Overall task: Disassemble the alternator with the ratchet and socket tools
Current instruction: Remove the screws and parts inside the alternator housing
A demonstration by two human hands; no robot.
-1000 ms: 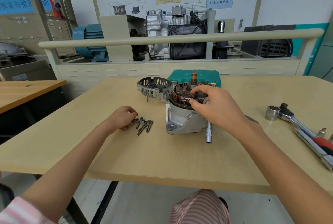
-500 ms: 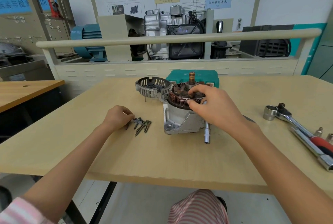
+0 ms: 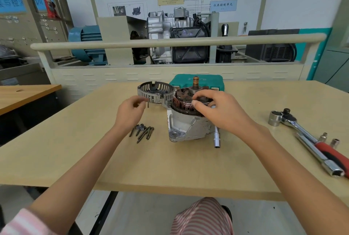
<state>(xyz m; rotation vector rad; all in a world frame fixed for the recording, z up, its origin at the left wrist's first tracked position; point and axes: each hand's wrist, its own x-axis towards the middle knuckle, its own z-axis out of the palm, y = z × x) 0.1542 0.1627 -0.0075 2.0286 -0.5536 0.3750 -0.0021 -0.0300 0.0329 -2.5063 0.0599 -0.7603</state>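
Head view, the only one we have: our right hand rests on top of the alternator, fingers curled over the exposed copper windings and gripping their rim. The alternator stands on the table, directly under those fingers, with its shaft poking up just beyond the fingertips. Our left hand hangs above the table with its fingers loosely curled near the slotted end cover; a thin pin shows just beside its fingertips, and we cannot tell whether the hand pinches anything.

We judge the job to be partly done. The end cover is already off and lies touching the alternator on the far side of our left fingers. A small heap of removed bolts lies just below the left wrist. A socket extension sits against the housing under our right palm. The ratchet lies untouched, well out to the right of our right hand.

What seems left is lifting out the windings, freeing the rotor and splitting the remaining housing.
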